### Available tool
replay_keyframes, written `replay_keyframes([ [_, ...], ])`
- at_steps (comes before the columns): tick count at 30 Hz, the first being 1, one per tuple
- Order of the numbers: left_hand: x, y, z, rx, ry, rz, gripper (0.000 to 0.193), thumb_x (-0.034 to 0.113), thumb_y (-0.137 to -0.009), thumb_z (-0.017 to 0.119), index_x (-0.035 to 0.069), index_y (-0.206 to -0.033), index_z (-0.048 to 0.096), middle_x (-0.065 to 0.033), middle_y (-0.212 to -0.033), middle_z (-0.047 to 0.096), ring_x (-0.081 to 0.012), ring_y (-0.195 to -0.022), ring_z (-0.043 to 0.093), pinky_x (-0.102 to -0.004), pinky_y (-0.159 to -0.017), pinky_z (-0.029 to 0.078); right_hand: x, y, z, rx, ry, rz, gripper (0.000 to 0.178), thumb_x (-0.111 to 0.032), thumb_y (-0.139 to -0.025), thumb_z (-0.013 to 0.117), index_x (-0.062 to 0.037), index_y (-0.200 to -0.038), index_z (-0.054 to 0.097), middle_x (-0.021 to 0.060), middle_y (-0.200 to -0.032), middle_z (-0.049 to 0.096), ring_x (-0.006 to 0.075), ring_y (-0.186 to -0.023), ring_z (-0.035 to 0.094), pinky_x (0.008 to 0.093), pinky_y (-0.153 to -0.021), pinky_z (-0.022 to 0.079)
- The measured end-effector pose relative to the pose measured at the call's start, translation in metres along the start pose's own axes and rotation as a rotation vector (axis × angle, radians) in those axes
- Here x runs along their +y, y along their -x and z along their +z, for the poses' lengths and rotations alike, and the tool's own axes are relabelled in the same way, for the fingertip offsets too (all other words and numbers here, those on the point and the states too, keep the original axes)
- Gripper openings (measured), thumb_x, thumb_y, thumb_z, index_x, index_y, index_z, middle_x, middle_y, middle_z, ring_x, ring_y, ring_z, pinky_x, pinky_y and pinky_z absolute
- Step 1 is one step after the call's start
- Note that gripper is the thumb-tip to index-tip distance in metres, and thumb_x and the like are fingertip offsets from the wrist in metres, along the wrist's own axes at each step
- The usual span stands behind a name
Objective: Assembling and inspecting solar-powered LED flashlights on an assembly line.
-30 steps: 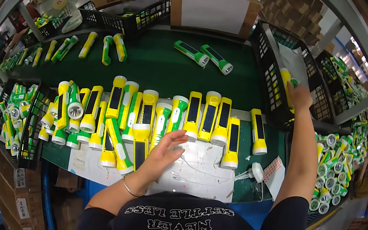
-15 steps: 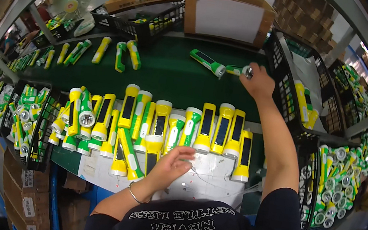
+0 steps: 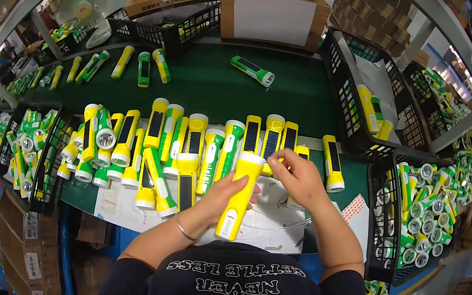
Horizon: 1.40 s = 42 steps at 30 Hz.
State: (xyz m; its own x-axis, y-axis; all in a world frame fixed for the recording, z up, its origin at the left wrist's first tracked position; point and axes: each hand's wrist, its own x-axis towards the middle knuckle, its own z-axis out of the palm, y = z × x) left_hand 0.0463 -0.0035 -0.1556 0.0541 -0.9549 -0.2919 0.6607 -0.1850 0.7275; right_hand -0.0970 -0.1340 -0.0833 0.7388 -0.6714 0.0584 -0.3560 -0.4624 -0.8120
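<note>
In front of my chest my left hand [image 3: 222,197] is wrapped round a yellow flashlight [image 3: 238,199]. Its white-rimmed head points away from me and a white switch faces up at the near end. Beside that head, my right hand [image 3: 298,177] has its fingers curled and pinched together; whether they touch the flashlight or hold something small cannot be made out. Past both hands stands a row of yellow and green flashlights [image 3: 196,136], several with dark solar panels. Another yellow flashlight [image 3: 333,164] lies to the right, partly apart from the row.
A green flashlight [image 3: 251,70] lies on the green belt [image 3: 207,92], with several more farther left. Black crates of flashlights stand at the left [image 3: 52,164] and right [image 3: 382,222]. Another crate [image 3: 352,91] sits beyond the belt's right end, near a cardboard box [image 3: 322,27].
My right hand has come back from the far belt, where it held a flashlight. A yellow flashlight is now in my left hand, which was empty. Another yellow flashlight now lies right of the row.
</note>
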Motion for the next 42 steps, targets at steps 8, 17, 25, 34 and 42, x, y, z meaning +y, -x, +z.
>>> replay_keyframes([
  [8,-0.007,0.006,-0.005,0.068,0.141,0.001,0.03,0.029,-0.092,0.048,0.005,-0.111,0.047,-0.0086,-0.088,0.058,-0.0159,-0.072,0.058,-0.0291,-0.061,0.051,0.022,0.043,0.022,-0.137,-0.08,0.057,0.027,-0.029,-0.085,0.054,-0.0022,-0.088,0.058,0.0116,-0.075,0.06,0.0237,-0.065,0.059,0.033,-0.06,0.045],
  [17,0.004,0.003,0.002,0.039,0.055,0.073,0.028,0.022,-0.09,0.052,0.005,-0.111,0.043,-0.0086,-0.093,0.056,-0.0166,-0.074,0.057,-0.0299,-0.061,0.051,-0.003,0.06,0.039,0.042,0.484,-0.496,0.008,-0.015,-0.077,0.062,-0.0087,-0.075,0.057,0.0059,-0.067,0.052,0.025,-0.053,0.054,0.0336,-0.048,0.043],
  [25,-0.007,0.005,0.005,0.167,-0.209,0.236,0.037,0.033,-0.095,0.041,0.005,-0.118,0.039,-0.0095,-0.094,0.057,-0.0129,-0.074,0.057,-0.0261,-0.064,0.049,0.012,0.054,0.062,0.059,0.544,-0.677,0.014,-0.018,-0.074,0.063,-0.0108,-0.067,0.054,0.0044,-0.062,0.047,0.0209,-0.046,0.049,0.0327,-0.041,0.039],
  [34,0.003,0.0,-0.015,0.175,0.113,0.173,0.046,0.044,-0.094,0.035,0.003,-0.104,0.052,-0.01,-0.081,0.059,-0.0156,-0.067,0.057,-0.0276,-0.061,0.049,0.014,0.072,0.08,-0.044,0.098,-0.545,0.037,-0.025,-0.064,0.077,-0.0117,-0.061,0.043,0.0033,-0.058,0.042,0.0176,-0.044,0.043,0.0293,-0.041,0.033],
  [42,0.011,0.016,-0.002,0.176,-0.572,0.255,0.048,0.017,-0.086,0.058,0.002,-0.126,0.035,-0.0069,-0.101,0.055,-0.011,-0.087,0.054,-0.0261,-0.076,0.046,0.04,0.034,0.066,-0.063,-0.553,0.208,0.037,-0.018,-0.08,0.067,-0.0095,-0.059,0.038,-0.0057,-0.057,0.04,0.0029,-0.056,0.033,0.0204,-0.049,0.031],
])
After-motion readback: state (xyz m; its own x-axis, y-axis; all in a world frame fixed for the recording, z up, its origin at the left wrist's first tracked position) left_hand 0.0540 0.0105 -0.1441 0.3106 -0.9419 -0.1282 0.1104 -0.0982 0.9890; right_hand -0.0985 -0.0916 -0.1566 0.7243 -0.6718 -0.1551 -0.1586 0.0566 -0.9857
